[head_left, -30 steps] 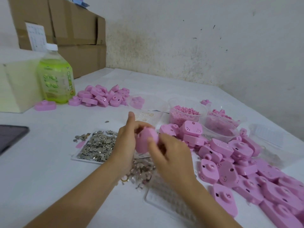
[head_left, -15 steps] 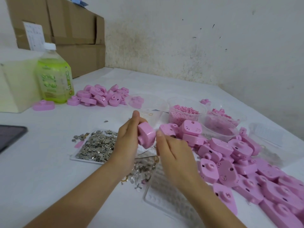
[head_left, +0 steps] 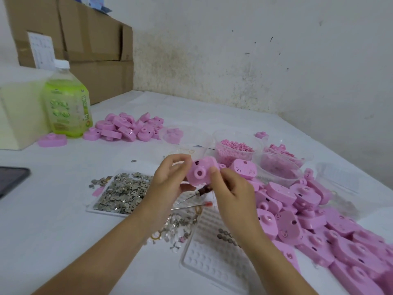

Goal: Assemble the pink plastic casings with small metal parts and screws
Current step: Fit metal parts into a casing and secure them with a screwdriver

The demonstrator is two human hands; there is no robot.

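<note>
A pink plastic casing (head_left: 201, 172) with a round hole facing me is held above the table between both hands. My left hand (head_left: 170, 179) pinches its left side with fingers and thumb. On the right edge my right hand (head_left: 231, 194) grips it with curled fingers. Below the hands lie two thin screwdrivers (head_left: 191, 201). A flat tray (head_left: 91, 207) heaped with small metal parts (head_left: 123, 194) sits to the left. Loose metal parts and rings (head_left: 178, 224) lie under my wrists.
A large pile of pink casings (head_left: 319, 226) fills the right side; a smaller pile (head_left: 129, 127) lies at the back left by a green bottle (head_left: 67, 103). Clear tubs of pink bits (head_left: 234, 152) stand behind. A white dimpled tray (head_left: 214, 258) is near me, a dark tablet (head_left: 10, 182) far left.
The casing has been turned between my hands, so its face with the round hole now points at me. Both hands stay on it, and the screwdrivers beneath are now uncovered.
</note>
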